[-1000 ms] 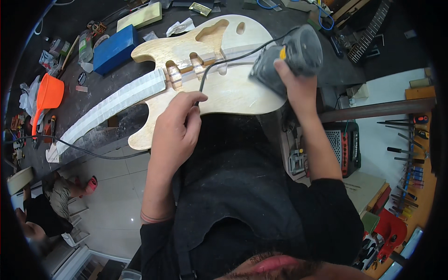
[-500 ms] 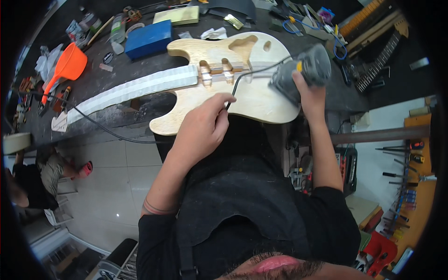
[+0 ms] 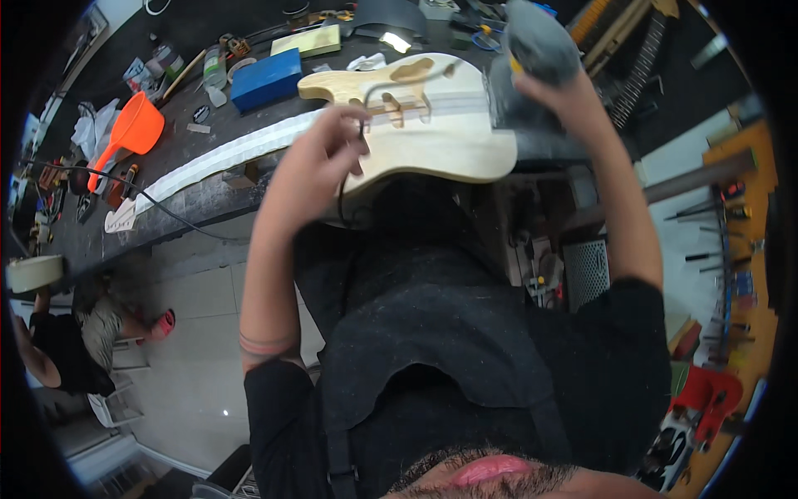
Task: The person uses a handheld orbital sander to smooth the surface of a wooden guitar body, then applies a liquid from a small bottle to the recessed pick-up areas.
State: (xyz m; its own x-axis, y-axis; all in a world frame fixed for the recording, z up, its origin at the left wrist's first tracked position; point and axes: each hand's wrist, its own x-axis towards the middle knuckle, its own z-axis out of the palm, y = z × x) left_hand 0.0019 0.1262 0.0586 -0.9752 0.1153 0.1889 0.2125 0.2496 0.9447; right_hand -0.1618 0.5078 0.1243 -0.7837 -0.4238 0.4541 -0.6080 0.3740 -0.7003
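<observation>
A pale wooden guitar body (image 3: 470, 154) lies at the bench's front edge, its neck (image 3: 241, 151) wrapped in whitish covering and stretching left. My right hand (image 3: 555, 93) is closed around a dark grey power sander (image 3: 542, 41) at the body's right edge. Whether the sander's pad touches the wood, I cannot tell. Over the lower left of the body, my left hand (image 3: 320, 162) has curled fingers with the black cord (image 3: 363, 125) running between them. Motion smears those fingers a little. The cord loops across the body's routed cavities.
Behind the guitar are a blue block (image 3: 266, 79) and a yellowish block (image 3: 306, 40). An orange scoop (image 3: 137, 125) lies to the left. Fretted necks (image 3: 642, 71) rest at the far right. Tools hang on an orange board (image 3: 752, 274). Another person (image 3: 75, 349) sits at lower left.
The sander and my right hand have moved up and rightward, from over the body to its right edge. My left hand has shifted left and up with the cord. The view has tilted slightly.
</observation>
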